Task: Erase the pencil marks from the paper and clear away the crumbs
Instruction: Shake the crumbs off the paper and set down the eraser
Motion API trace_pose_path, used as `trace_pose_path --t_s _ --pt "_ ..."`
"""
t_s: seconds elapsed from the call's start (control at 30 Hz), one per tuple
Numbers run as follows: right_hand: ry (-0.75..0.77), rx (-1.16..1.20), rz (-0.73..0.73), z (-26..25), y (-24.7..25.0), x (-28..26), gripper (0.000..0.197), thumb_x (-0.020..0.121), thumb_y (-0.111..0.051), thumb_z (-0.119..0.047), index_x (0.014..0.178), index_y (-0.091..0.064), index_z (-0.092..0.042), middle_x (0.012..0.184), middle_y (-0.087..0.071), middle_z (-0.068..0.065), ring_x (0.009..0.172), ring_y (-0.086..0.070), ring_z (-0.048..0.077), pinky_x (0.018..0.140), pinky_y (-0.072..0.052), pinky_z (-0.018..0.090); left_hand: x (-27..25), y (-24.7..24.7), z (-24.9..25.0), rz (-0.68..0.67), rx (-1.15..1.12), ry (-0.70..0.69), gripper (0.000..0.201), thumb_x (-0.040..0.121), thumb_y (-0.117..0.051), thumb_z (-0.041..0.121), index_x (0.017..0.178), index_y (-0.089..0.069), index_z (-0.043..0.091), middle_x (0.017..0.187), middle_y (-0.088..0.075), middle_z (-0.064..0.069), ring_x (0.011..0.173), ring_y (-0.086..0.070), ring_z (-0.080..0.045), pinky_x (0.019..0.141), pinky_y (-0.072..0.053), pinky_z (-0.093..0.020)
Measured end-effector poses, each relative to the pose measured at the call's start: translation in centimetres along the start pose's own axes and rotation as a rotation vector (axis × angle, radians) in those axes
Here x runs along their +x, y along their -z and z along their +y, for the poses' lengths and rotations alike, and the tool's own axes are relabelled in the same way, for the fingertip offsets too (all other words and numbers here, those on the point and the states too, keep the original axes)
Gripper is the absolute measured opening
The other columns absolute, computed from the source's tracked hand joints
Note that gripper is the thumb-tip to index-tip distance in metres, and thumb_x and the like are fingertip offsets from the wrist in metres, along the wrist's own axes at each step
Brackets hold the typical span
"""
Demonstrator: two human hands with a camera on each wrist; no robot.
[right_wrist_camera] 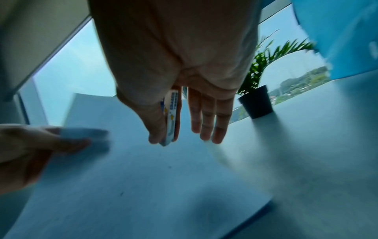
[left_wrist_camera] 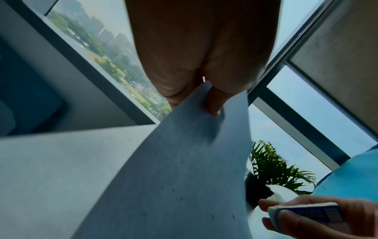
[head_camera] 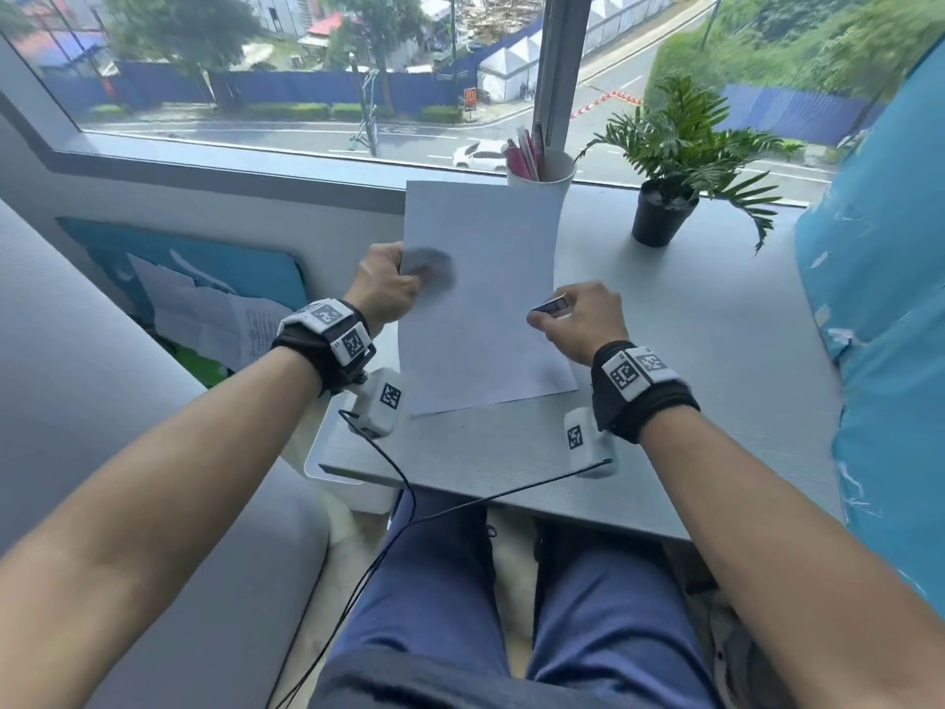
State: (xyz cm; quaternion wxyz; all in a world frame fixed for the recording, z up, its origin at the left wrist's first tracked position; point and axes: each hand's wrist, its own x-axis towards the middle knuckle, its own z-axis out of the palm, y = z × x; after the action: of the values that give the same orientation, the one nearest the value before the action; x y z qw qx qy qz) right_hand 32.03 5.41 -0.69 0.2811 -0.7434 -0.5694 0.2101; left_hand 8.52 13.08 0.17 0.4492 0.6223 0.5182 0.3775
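Our left grip (head_camera: pixel 384 287) pinches the paper's (head_camera: pixel 480 299) left edge, lifting it; our right grip (head_camera: pixel 578 319), beside its right edge, holds the eraser (head_camera: pixel 551 305).

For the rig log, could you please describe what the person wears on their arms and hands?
Both forearms are bare, no sleeves. The left hand and right hand are ungloved. Each wrist has a black strap with white blocks bearing black-and-white square markers; thin black cables trail down.

Matt paper (head_camera: pixel 480 299), textured grey tabletop (head_camera: pixel 690 350)
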Motion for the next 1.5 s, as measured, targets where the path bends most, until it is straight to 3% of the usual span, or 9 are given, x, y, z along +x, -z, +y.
trace_pose_path --t_s 0.4,0.57,0.7,0.87,0.93,1.07,1.17,1.33,1.5 --pt "0.099 0.492 0.301 -2.7 5.6 0.1 0.02 0.073 -0.083 -0.027 0.09 -0.078 -0.018 0.084 -0.076 -0.002 0.074 -0.072 0.012 0.078 -0.059 0.026 -3.0 1.9 6.4 -0.289 -0.083 -0.215 0.04 0.096 -0.056 0.026 0.129 -0.06 0.003 0.128 -0.064 -0.006 0.12 -0.062 -0.013 0.103 -0.047 -0.028" --pt "0.214 0.474 0.367 -2.7 6.7 -0.7 0.022 0.073 -0.083 -0.028 0.093 -0.079 -0.019 0.083 -0.074 -0.008 0.076 -0.073 0.014 0.077 -0.059 0.028 -2.9 3.0 5.9 -0.189 -0.054 -0.27 0.038 0.096 -0.059 0.026 0.127 -0.063 0.005 0.133 -0.062 -0.007 0.122 -0.059 -0.007 0.101 -0.044 -0.018" --pt "0.298 0.47 0.352 -2.7 7.5 -1.4 0.022 0.074 -0.083 -0.022 0.095 -0.079 -0.016 0.089 -0.074 -0.006 0.081 -0.072 0.013 0.078 -0.057 0.02 -3.2 3.4 5.7 -0.123 -0.034 -0.262 0.048 0.092 -0.063 0.031 0.114 -0.066 -0.011 0.113 -0.07 -0.007 0.098 -0.064 -0.015 0.089 -0.047 -0.029" --pt "0.337 0.489 0.342 -2.2 8.1 -2.1 0.023 0.075 -0.082 -0.018 0.097 -0.079 -0.011 0.094 -0.075 -0.003 0.077 -0.069 -0.003 0.078 -0.054 0.014 -3.5 3.7 5.8 -0.127 -0.005 -0.258 0.036 0.092 -0.065 0.037 0.07 -0.068 0.009 0.067 -0.063 0.013 0.058 -0.05 -0.005 0.058 -0.035 -0.017" --pt "0.338 0.538 0.353 -2.5 8.5 -2.2 0.021 0.077 -0.081 -0.013 0.097 -0.078 -0.009 0.093 -0.074 -0.002 0.073 -0.067 -0.005 0.076 -0.052 0.011 -3.5 3.5 6.1 -0.102 -0.021 -0.274 0.032 0.099 -0.059 0.019 0.073 -0.075 0.007 0.077 -0.073 0.015 0.053 -0.052 0.008 0.056 -0.037 -0.009" --pt "0.386 0.574 0.366 -3.8 8.7 -2.4 0.022 0.076 -0.081 -0.014 0.097 -0.077 -0.007 0.095 -0.074 0.002 0.08 -0.07 0.005 0.08 -0.056 0.02 -3.6 2.9 6.2 -0.172 0.018 -0.329 0.028 0.1 -0.058 0.02 0.123 -0.064 0.007 0.121 -0.068 -0.001 0.102 -0.065 0.008 0.096 -0.05 -0.019" --pt "0.391 0.591 0.372 -3.9 8.9 -2.4 0.022 0.076 -0.081 -0.018 0.097 -0.078 -0.01 0.096 -0.074 -0.002 0.083 -0.072 0.007 0.083 -0.058 0.028 -4.0 2.2 6.4 -0.108 0.122 -0.337 0.026 0.098 -0.063 0.022 0.121 -0.067 0.011 0.105 -0.075 0.001 0.082 -0.065 0.013 0.079 -0.051 -0.01" --pt "0.37 0.596 0.353 -3.4 9.1 -2.8 0.02 0.075 -0.081 -0.024 0.095 -0.078 -0.02 0.095 -0.075 -0.006 0.087 -0.073 0.011 0.085 -0.058 0.038 -3.1 2.0 5.9 0.039 0.157 -0.185 0.031 0.088 -0.075 0.022 0.119 -0.07 0.02 0.119 -0.069 0.003 0.109 -0.064 -0.012 0.083 -0.046 -0.008" --pt "0.337 0.74 0.434 -3.4 9.8 -2.8 0.026 0.075 -0.082 -0.018 0.097 -0.077 -0.005 0.095 -0.075 0.002 0.083 -0.072 0.009 0.075 -0.056 0.022 -3.9 0.7 7.0 0.147 0.017 -0.167 0.028 0.074 -0.087 0.022 0.07 -0.071 0.0 0.05 -0.062 0.012 0.042 -0.052 0.004 0.047 -0.041 -0.01"
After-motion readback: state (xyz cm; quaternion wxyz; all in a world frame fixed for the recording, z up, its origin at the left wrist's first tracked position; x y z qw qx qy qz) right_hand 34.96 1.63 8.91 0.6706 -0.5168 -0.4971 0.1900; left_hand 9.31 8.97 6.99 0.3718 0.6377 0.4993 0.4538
